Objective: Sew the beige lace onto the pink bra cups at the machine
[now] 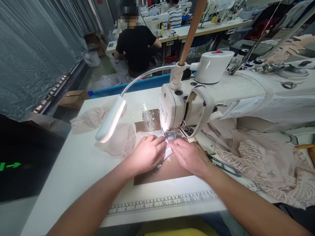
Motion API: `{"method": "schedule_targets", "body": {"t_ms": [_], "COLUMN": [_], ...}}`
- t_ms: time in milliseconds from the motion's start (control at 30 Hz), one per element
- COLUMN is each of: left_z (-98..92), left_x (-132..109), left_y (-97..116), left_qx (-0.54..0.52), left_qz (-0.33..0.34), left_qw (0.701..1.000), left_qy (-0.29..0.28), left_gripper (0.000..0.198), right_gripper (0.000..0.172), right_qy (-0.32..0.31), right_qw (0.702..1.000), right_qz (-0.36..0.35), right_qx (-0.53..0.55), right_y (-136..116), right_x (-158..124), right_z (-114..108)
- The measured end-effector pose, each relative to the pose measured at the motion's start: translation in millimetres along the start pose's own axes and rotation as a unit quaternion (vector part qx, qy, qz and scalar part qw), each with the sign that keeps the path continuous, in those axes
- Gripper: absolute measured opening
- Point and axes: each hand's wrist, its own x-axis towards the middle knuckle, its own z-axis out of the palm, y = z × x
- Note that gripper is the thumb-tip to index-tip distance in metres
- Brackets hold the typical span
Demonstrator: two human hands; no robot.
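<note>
Under the presser foot of a white sewing machine [172, 108] lies a small piece of pale fabric [168, 152], brightly lit by the lamp. My left hand [150, 152] is on its left side, fingers bent and pressed together on the cloth close to the needle. From the right, my right hand [189, 156] pinches the same piece, thumb and fingertips nearly meeting the left ones. Sheer, pale pink lace fabric [118, 141] spreads out left of my left hand. The fingertips partly cover the cloth, and the needle itself is hard to make out.
A gooseneck lamp [112, 119] reaches over the table's left part. Another lace bundle [92, 118] lies behind it. Scissors [225, 165] and a large lace heap [265, 160] are at right. A printed ruler [162, 205] runs along the front edge. A person in black [135, 49] sits ahead.
</note>
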Motion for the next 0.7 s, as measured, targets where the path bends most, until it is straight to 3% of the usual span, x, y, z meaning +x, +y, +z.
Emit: {"method": "schedule_targets", "body": {"t_ms": [467, 700], "left_z": [-4.5, -25.7], "left_x": [2.4, -22.8], "left_y": [-5.4, 8.4], "left_qx": [-0.010, -0.040], "left_qz": [-0.003, 0.036], "left_qw": [1.000, 0.992], "left_qy": [-0.016, -0.112], "left_gripper": [0.040, 0.059], "right_gripper": [0.036, 0.035], "right_qy": [-0.006, 0.015], "right_qw": [1.000, 0.999], "right_qz": [-0.002, 0.024], "right_qx": [-0.020, 0.030], "right_y": [-0.5, 0.7], "right_x": [0.7, 0.7], "right_z": [3.0, 2.4]}}
